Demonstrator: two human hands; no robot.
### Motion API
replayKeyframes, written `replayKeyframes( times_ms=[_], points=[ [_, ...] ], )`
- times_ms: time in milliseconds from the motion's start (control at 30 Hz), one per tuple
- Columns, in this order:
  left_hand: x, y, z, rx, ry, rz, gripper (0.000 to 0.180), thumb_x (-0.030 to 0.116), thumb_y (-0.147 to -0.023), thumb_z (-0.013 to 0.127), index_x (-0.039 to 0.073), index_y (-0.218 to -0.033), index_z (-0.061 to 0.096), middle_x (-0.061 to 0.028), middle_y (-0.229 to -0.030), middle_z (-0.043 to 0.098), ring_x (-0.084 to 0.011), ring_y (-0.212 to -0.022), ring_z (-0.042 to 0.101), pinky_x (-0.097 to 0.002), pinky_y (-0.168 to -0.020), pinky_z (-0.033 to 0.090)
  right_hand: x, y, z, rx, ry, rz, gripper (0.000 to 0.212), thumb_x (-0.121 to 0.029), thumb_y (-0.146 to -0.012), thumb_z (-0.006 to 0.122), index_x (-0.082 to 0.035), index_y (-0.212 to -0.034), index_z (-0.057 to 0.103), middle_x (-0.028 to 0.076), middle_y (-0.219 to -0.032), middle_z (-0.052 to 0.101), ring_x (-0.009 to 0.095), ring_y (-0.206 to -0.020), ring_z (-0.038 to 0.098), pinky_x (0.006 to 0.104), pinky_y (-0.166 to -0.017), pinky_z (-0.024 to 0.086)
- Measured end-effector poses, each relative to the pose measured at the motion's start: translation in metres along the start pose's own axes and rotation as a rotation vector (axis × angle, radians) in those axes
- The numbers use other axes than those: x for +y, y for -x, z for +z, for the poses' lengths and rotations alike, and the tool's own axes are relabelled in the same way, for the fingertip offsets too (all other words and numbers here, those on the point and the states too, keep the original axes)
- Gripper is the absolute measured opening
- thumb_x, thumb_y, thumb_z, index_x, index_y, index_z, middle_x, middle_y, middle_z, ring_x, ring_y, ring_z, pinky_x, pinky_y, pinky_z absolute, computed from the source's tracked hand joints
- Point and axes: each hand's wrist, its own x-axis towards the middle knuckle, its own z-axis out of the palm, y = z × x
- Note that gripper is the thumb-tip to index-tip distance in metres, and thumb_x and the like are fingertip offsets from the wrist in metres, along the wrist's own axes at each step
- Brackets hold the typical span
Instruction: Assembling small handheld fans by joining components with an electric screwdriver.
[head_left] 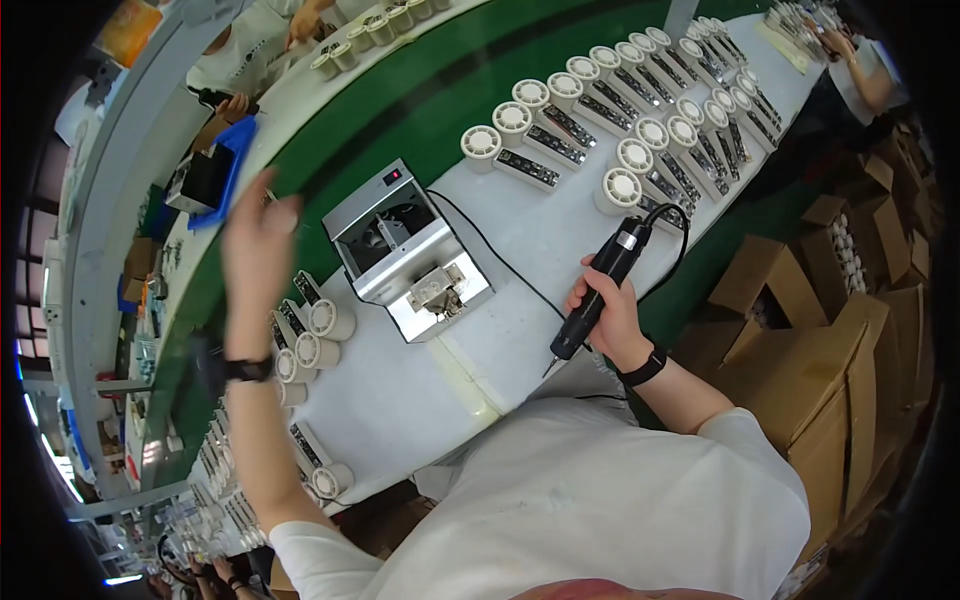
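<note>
My right hand (612, 315) is wrapped round a black electric screwdriver (603, 283), whose bit points down toward the table's near edge. Raised at the left, my left hand (260, 240) is smeared by motion. Something pale and round shows at its fingers, too blurred to name. Between my hands stands a silver screw feeder (410, 255) with an open top and a small red display. Near my left forearm lie several white fan housings (317, 350) with round heads and long handles. A single fan housing (328, 480) lies closer to me.
Rows of white fan housings (620, 187) with bare circuit boards cover the far right of the white table (505, 335). A black cable crosses the tabletop. Cardboard boxes (790, 370) stand at the right. Beyond a green strip (400, 90), other people work near a blue tray (235, 165).
</note>
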Motion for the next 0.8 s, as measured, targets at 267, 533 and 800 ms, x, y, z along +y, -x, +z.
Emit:
replayKeyframes(
  times_ms=[267, 533, 800],
  points=[
    [0.138, 0.048, 0.290, -0.168, -0.081, 0.570, 0.060, 0.008, -0.077, 0.073, -0.001, -0.131, 0.047, -0.0214, -0.126, 0.054, -0.0380, -0.117, 0.054, -0.0452, -0.099, 0.045, -0.013, 0.037, 0.001, -0.033, 0.073, -0.181, 0.028, -0.009, -0.090, 0.058, -0.003, -0.114, 0.046, 0.008, -0.071, 0.052, 0.020, -0.061, 0.054, 0.0352, -0.056, 0.048],
    [0.132, 0.116, 0.247, -0.112, 0.246, 0.344, 0.060, 0.009, -0.075, 0.076, -0.001, -0.126, 0.046, -0.0212, -0.121, 0.054, -0.0409, -0.110, 0.056, -0.0441, -0.092, 0.049, -0.085, 0.073, 0.008, -0.256, 0.197, -0.566, 0.032, -0.008, -0.089, 0.058, -0.002, -0.118, 0.044, 0.008, -0.072, 0.052, 0.019, -0.059, 0.052, 0.0352, -0.057, 0.048],
    [0.033, 0.265, 0.125, -0.001, 0.336, -0.068, 0.060, 0.009, -0.074, 0.080, 0.000, -0.125, 0.049, -0.0200, -0.121, 0.057, -0.0371, -0.111, 0.057, -0.0418, -0.095, 0.047, -0.099, 0.052, 0.074, -0.567, 0.284, -0.296, 0.034, -0.007, -0.088, 0.058, -0.005, -0.120, 0.045, 0.006, -0.072, 0.050, 0.019, -0.058, 0.050, 0.0348, -0.058, 0.046]
  ],
)
